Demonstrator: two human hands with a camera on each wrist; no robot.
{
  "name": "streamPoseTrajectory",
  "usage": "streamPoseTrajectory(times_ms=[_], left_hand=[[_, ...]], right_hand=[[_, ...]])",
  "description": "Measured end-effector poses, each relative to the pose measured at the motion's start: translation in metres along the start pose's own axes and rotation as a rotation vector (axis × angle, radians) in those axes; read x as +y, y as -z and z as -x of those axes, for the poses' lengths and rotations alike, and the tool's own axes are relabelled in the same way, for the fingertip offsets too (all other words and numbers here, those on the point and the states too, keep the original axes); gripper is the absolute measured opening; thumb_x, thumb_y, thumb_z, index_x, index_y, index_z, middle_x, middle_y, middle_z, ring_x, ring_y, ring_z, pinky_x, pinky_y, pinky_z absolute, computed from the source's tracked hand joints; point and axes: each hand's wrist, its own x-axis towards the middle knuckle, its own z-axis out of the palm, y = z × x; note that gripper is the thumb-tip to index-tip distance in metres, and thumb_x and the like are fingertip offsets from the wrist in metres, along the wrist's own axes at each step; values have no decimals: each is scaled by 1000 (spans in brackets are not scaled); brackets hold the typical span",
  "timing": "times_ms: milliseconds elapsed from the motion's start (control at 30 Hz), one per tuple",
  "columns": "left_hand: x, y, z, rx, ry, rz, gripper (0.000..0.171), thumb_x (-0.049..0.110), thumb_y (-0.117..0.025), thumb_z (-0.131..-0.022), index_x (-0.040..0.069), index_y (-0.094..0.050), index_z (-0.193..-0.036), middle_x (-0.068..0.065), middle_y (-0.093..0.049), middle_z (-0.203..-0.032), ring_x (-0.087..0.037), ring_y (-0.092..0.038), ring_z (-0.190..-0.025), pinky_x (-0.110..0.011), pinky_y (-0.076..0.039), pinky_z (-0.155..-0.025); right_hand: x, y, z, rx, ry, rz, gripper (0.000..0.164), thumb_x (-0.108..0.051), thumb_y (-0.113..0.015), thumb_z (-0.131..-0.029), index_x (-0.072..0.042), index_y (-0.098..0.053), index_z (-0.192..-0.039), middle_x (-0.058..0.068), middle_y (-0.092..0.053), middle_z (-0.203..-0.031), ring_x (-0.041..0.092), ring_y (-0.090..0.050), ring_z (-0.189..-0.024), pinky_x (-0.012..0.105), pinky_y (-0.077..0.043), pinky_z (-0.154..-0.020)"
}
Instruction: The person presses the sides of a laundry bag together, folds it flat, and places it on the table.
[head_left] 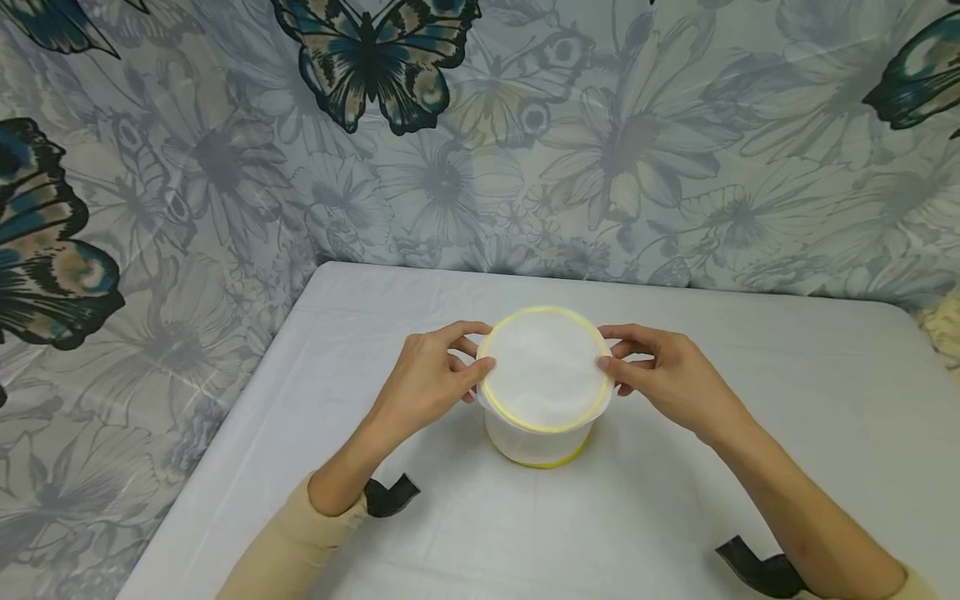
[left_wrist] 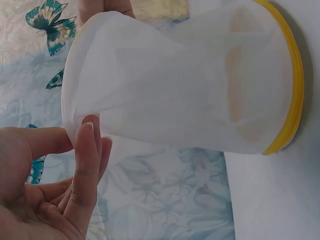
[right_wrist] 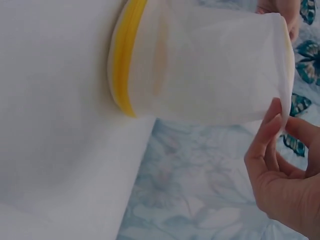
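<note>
A white mesh laundry bag (head_left: 547, 371), shaped like a drum with yellow trim round its round top, stands upright on the table. My left hand (head_left: 431, 371) pinches the left edge of the top between thumb and fingers. On the opposite side, my right hand (head_left: 663, 367) pinches the right edge the same way. Both wrist views show the mesh wall stretched between the raised top and the base, where a yellow zipper band (right_wrist: 122, 65) runs round. Faint tan patches (left_wrist: 234, 85) show through the mesh near the base in the left wrist view.
A white cloth covers the table (head_left: 375, 317). Behind and to the left hangs a curtain (head_left: 622, 150) printed with grey flowers and teal butterflies. Black straps (head_left: 392, 496) stick out at both wrists. Something cream-coloured (head_left: 943, 329) shows at the far right edge.
</note>
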Motion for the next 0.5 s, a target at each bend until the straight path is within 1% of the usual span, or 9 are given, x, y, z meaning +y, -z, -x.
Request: streamPoseTrajectory(times_ms=[133,233,400,500], left_hand=[[-1,-3,-1,-14,51,13,39,13,-74,-91,12,-65,-128,-4,-70,-99,-11,-65,-51,-31,-55,-50],[-2,-5,-2,-25,68,-23,38,15,-72,-91,13,-65,-129,-1,-70,-100,-10,-64,-50,-30,-51,-47],[-2,-7,-1,-41,77,-92,38,18,-70,-94,17,-64,-131,2,-70,-105,-6,-64,-49,-28,-42,-44],[-3,-7,0,-53,95,-78,39,20,-70,-95,19,-63,-133,0,-69,-110,-7,-64,-49,-29,-46,-45]], right_hand=[[1,-1,-1,-17,-18,-47,53,-30,-68,-96,-5,-54,-140,11,-65,-102,19,-70,-78,36,-54,-81],[3,-1,-2,-23,-32,-67,53,-29,-68,-96,-4,-54,-140,13,-64,-100,22,-71,-79,32,-57,-77],[7,-2,-1,-26,-47,-76,54,-30,-68,-95,-3,-53,-140,12,-63,-100,22,-70,-79,31,-55,-78],[9,-4,-1,-25,-52,-83,55,-30,-68,-95,-4,-53,-141,12,-63,-101,22,-70,-79,30,-55,-79]])
